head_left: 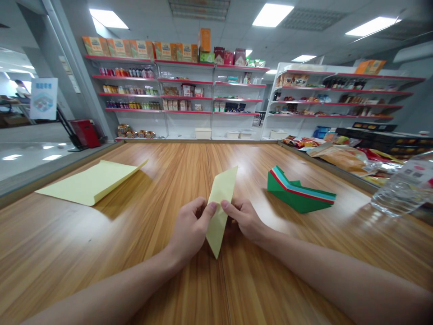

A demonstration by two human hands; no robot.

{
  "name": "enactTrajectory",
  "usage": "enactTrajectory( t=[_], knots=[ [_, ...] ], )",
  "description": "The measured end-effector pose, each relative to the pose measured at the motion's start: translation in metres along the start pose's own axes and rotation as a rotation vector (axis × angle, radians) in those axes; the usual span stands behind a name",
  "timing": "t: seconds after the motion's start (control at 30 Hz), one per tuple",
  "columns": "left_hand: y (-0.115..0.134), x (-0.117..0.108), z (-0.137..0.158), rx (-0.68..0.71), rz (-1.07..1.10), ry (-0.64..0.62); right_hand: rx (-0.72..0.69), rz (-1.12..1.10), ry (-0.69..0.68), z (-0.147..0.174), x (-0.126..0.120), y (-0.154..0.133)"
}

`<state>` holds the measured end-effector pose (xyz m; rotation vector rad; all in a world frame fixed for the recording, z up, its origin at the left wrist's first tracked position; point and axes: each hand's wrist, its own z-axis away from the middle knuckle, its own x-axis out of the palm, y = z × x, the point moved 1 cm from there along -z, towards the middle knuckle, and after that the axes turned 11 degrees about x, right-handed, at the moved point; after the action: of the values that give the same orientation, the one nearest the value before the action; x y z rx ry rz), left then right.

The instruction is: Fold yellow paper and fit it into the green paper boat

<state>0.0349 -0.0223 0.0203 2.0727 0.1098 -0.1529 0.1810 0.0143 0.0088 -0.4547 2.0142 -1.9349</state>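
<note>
Between my two hands, above the middle of the table, is a folded piece of pale yellow paper (pixel 221 225), shaped like a slanted parallelogram with its long axis upright. My left hand (pixel 193 221) pinches its left edge, thumb on the near face and fingers behind. From the other side my right hand (pixel 246 219) grips it the same way, the two thumbs almost meeting at its middle. Both hands' fingertips are hidden behind the paper. To the left lies a yellow sheet (pixel 98 178) with curled edges. A folded green paper boat (pixel 299 192) with red, white and blue bands stands to the right.
The wooden table (pixel 162 180) has a raised rim. A clear plastic bottle (pixel 402 185) is at the right edge, near packaged snacks (pixel 345 158) and black boxes (pixel 382 137). Shelves (pixel 186 97) of goods line the back. A sign (pixel 43 99) and red box (pixel 86 133) stand at left.
</note>
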Motion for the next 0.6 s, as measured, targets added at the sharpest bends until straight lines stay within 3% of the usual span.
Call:
enactTrajectory(
  t=[0.4, 0.53, 0.6],
  knots=[
    [-0.002, 0.006, 0.007, -0.049, 0.020, -0.098, 0.117, -0.362, 0.108, -0.009, -0.001, 0.002],
    [-0.002, 0.007, 0.004, -0.182, 0.165, -0.127, 0.062, -0.520, 0.172, -0.013, -0.007, 0.001],
    [-0.001, 0.002, -0.003, -0.149, 0.178, -0.091, 0.016, -0.562, 0.161, -0.016, -0.010, 0.001]
  ],
)
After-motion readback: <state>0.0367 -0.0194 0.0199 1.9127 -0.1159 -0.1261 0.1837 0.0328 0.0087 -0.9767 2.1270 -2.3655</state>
